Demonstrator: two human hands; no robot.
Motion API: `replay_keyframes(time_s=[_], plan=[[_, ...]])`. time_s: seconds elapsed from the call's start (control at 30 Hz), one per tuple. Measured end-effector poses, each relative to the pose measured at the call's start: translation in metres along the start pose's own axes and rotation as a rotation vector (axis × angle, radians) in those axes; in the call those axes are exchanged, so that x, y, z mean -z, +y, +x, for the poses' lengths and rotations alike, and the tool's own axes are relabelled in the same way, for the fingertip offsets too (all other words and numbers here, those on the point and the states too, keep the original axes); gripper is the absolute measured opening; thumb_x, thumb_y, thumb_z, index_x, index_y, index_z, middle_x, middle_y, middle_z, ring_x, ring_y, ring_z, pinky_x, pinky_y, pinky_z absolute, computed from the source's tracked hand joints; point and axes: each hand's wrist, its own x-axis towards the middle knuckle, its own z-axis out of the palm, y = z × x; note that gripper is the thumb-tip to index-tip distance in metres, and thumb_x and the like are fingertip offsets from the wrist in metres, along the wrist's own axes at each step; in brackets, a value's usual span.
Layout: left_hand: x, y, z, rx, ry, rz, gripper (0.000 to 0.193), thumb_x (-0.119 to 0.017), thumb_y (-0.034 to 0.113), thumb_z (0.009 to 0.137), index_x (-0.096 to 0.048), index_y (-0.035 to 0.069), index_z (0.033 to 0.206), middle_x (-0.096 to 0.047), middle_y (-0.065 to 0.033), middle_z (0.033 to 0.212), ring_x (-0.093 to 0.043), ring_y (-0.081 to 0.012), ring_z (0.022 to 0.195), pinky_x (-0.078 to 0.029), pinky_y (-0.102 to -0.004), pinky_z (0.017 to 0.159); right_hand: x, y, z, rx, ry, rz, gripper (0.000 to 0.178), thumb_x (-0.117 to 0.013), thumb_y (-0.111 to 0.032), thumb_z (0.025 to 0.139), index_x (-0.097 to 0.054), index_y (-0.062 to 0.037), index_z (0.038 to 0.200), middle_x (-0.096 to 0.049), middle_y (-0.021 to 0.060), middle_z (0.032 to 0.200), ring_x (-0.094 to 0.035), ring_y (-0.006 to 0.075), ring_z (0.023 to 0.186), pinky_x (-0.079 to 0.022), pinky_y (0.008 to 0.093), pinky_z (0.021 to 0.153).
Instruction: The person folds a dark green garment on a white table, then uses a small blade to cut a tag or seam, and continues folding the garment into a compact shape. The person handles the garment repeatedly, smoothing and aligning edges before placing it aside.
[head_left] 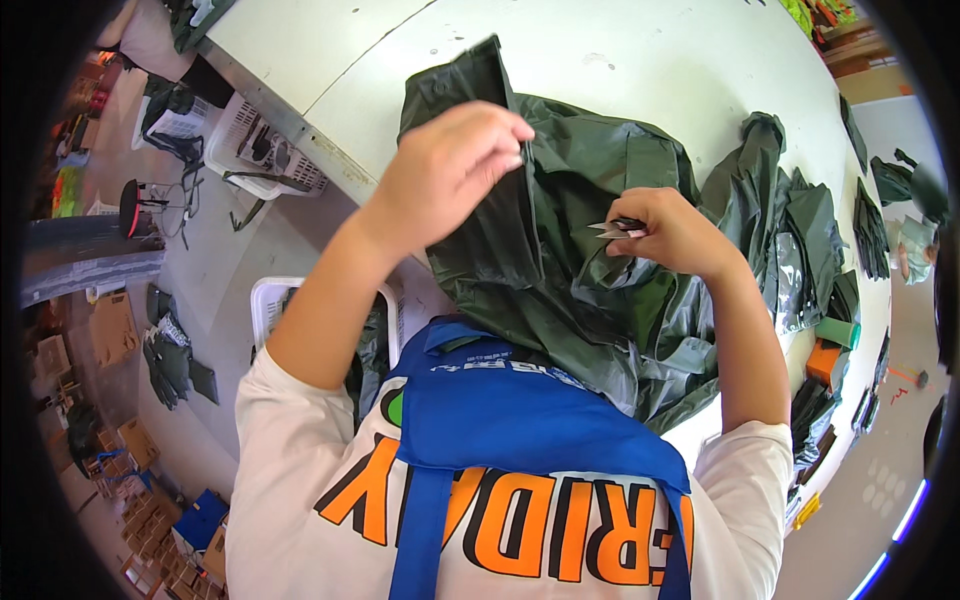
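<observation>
A dark green, slightly shiny waterproof garment (600, 150) lies bunched on the white table in front of me and hangs over its near edge. My left hand (450, 170) is over a long folded flap (490, 235) of it. Its fingers are pinched together at the flap's edge, and what is between them is too small to make out. In my right hand (665, 230) is a small pair of thread snips (622, 229), blades pointing left above the folds. Those fingers are closed around the snips, and the hand is close to the garment.
More dark green pieces (800, 220) are heaped along the right side of the white table (620, 60), near a green roll (838, 332) and an orange box (824, 362). White baskets (262, 290) stand below the left edge. Dark pieces (175, 360) lie on the floor.
</observation>
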Motion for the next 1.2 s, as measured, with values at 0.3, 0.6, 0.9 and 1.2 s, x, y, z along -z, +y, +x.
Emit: replay_keyframes(time_s=[0.3, 0.6, 0.9, 1.2], plan=[[0.015, -0.006, 0.015, 0.083, -0.064, -0.053, 0.007, -0.063, -0.002, 0.083, -0.057, 0.001, 0.085, -0.066, -0.0086, 0.097, -0.062, -0.0163, 0.082, -0.049, -0.0254, 0.073, -0.002, -0.007, -0.011, -0.224, 0.078, 0.329, 0.012, -0.066, 0.0, 0.081, -0.058, -0.0007, 0.09, -0.059, 0.004, 0.075, -0.053, 0.0116, 0.068, -0.044, 0.0258, 0.064], [-0.05, 0.034, 0.001, 0.015, -0.071, -0.099, 0.012, -0.067, 0.0, 0.079, -0.057, 0.003, 0.086, -0.066, -0.011, 0.095, -0.063, -0.0275, 0.08, -0.052, -0.0327, 0.069, 0.007, -0.033, -0.016, -0.172, 0.164, 0.74, 0.012, -0.066, -0.002, 0.082, -0.06, -0.0036, 0.092, -0.053, -0.0029, 0.078, -0.047, 0.0057, 0.069, -0.04, 0.0221, 0.063], [-0.046, 0.041, 0.002, 0.033, -0.006, -0.099, 0.016, -0.066, -0.006, 0.077, -0.057, 0.001, 0.088, -0.067, -0.0118, 0.094, -0.064, -0.0249, 0.078, -0.052, -0.0316, 0.066, -0.01, -0.05, -0.011, -0.078, 0.385, 0.546, 0.023, -0.068, -0.004, 0.078, -0.05, -0.0048, 0.093, -0.047, -0.0019, 0.072, -0.041, 0.0048, 0.065, -0.036, 0.0214, 0.057], [-0.043, 0.042, 0.003, -0.038, -0.011, -0.069, 0.017, -0.068, -0.006, 0.075, -0.058, 0.002, 0.086, -0.066, -0.0114, 0.09, -0.062, -0.0269, 0.077, -0.051, -0.0332, 0.067, -0.008, -0.054, -0.012, -0.079, 0.365, 0.501, 0.024, -0.067, -0.004, 0.078, -0.049, -0.0038, 0.094, -0.047, -0.0005, 0.068, -0.042, 0.0077, 0.062, -0.038, 0.0239, 0.055]])
